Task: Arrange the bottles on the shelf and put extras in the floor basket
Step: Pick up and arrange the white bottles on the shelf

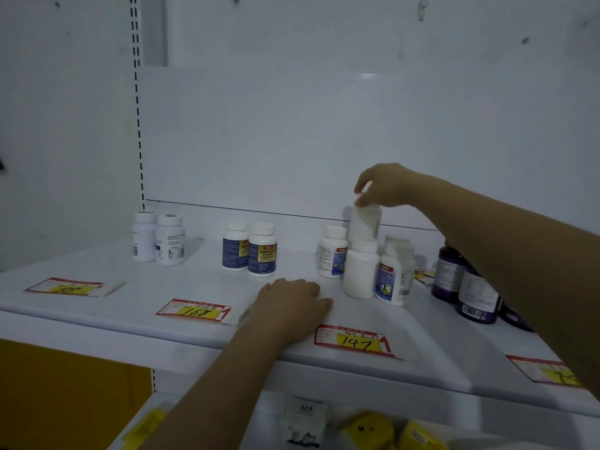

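Observation:
My right hand (383,185) pinches the cap of a white bottle (363,222) that is raised above a cluster of white bottles on the shelf (97,306). Directly beneath it stands a plain white bottle (360,271), with a labelled one (331,253) on its left and a blue-labelled one (393,277) on its right. My left hand (292,303) rests flat on the shelf in front of them. Further left stand a pair of blue-and-yellow-labelled bottles (262,250) and a pair of white bottles (169,240). Purple bottles (477,298) sit at the right, partly behind my right forearm.
Red-and-yellow price tags lie along the shelf's front edge: one on the left (69,287), "168" (194,310), "147" (354,342) and one at far right (545,370). Below, a lower shelf holds a white carton (303,420) and yellow items (370,430). No floor basket shows.

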{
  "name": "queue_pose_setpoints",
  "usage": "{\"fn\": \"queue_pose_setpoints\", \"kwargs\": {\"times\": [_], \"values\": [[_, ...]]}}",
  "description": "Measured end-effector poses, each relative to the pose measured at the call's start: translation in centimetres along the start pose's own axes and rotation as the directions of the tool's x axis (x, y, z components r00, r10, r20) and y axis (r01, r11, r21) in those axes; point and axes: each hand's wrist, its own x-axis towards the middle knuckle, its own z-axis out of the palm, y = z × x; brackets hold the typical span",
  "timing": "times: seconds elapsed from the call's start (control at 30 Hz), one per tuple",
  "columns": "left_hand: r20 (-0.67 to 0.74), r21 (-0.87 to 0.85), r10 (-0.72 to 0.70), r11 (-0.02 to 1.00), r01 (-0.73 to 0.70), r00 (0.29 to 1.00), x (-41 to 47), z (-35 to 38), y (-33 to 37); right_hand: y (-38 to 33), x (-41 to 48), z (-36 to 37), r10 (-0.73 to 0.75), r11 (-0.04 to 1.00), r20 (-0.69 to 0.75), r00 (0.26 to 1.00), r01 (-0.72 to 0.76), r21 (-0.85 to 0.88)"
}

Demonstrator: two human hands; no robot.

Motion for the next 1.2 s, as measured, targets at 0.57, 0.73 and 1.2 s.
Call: {"fn": "queue_pose_setpoints", "kwargs": {"times": [0.57, 0.73, 1.2], "values": [[-0.391, -0.508, 0.038, 0.824, -0.25, 0.92, -4.5, -2.2, 4.4, -2.5, -8.2, -3.5, -0.122, 0.989, -0.071, 0.99, 0.127, 0.071], [-0.344, -0.654, -0.027, 0.723, -0.22, 0.939, -5.1, -1.6, 6.7, -3.2, -10.0, -2.8, -0.086, 0.995, -0.045, 0.995, 0.088, 0.049], [-0.144, -0.847, 0.072, 0.508, -0.16, 0.987, -6.3, -2.8, 7.4, 0.1, -13.3, -3.0, -0.135, 0.699, 0.182, 0.974, -0.037, 0.714]]}}
